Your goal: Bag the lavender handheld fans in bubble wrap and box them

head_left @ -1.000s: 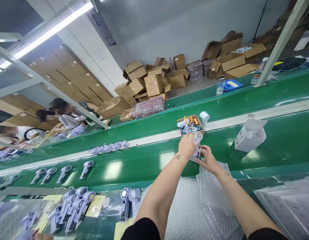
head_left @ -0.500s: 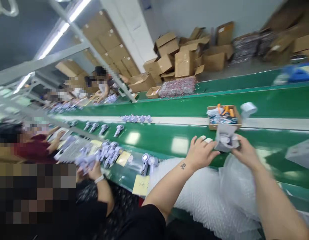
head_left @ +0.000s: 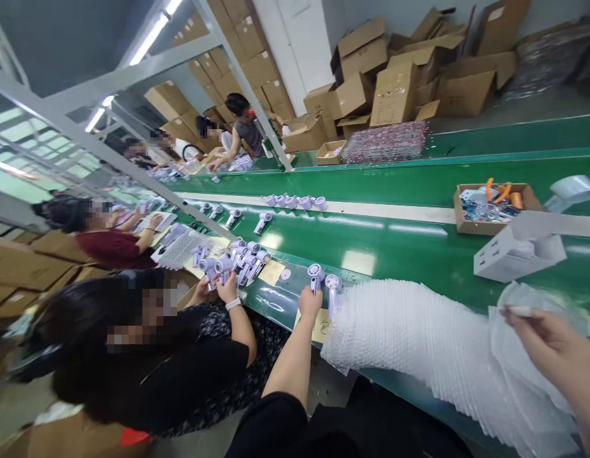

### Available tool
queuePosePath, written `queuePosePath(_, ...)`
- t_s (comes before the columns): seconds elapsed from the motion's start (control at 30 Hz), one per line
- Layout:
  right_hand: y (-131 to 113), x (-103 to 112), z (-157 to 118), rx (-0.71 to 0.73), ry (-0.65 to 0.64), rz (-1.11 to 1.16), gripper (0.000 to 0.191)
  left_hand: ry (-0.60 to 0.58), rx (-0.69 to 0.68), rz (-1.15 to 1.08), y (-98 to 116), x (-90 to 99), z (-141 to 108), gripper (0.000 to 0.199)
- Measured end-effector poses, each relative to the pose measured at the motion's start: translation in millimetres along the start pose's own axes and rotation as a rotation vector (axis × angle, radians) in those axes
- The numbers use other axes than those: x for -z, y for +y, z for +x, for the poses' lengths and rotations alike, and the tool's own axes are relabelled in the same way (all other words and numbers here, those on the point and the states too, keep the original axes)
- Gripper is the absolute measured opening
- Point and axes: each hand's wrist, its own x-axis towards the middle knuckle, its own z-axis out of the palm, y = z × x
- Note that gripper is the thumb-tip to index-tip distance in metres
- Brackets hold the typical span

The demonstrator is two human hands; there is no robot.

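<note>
My left hand (head_left: pixel 310 304) grips the handle of a small lavender handheld fan (head_left: pixel 316 272) at the near edge of the bench. Just right of it lies a second handheld fan (head_left: pixel 333 284), beside the row of bubble wrap bags (head_left: pixel 404 324). At the right, my right hand (head_left: pixel 547 340) has its fingers pinched at the edge of a clear bubble wrap bag (head_left: pixel 507 334). A white covering shows on one fingertip. Beyond that hand an open white box (head_left: pixel 505 259) lies on the green belt, with something pale inside.
A cardboard tray (head_left: pixel 476 226) of small packets and orange parts sits behind the white box, near a white tape roll (head_left: pixel 574 189). Several fans (head_left: pixel 295 201) line the belt's middle strip. At my left a co-worker (head_left: pixel 199 356) handles fans beside a pile of them.
My left hand has left the white box and moved left onto a fan. My right hand has let go of the box and come nearer, to a bubble wrap bag. The view has shifted left.
</note>
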Motion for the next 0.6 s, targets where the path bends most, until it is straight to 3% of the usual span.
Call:
queuePosePath(0.07, -16, -19, -38, -0.123, 0.010, 0.071, 0.024, 0.022, -0.093, -0.069, 9, 3.8, -11, 0.022)
queuePosePath(0.13, -33, -40, -71, -0.249, -0.022, 0.345, 0.034, 0.039, -0.263, -0.185, 31, 3.5, -35, 0.022)
queuePosePath(0.2, -50, -63, -95, -0.354, -0.002, 0.592, 0.041, 0.041, -0.530, -0.297, 58, -4.9, -76, 0.021)
queuePosePath(0.27, -64, -80, -110, -0.346, 0.058, 0.813, 0.044, 0.013, -0.865, -0.305, 83, -20.0, -130, 0.027)
queuePosePath(0.33, -67, -84, -117, -0.329, 0.143, 0.946, 0.042, -0.069, -1.213, -0.237, 101, -37.3, -185, 0.035)
queuePosePath(0.43, -47, -57, -128, -0.434, 0.387, 1.000, 0.035, -0.302, -1.541, -0.237, 127, -59.6, -240, 0.042)
queuePosePath(0.53, -7, -6, -151, -0.557, 0.523, 0.985, 0.031, -0.495, -1.598, -0.288, 171, -81.1, -257, 0.026)
queuePosePath(0.6, 16, 24, -173, -0.629, 0.477, 0.920, 0.032, -0.477, -1.598, -0.146, 209, -101.8, -261, 0.024)
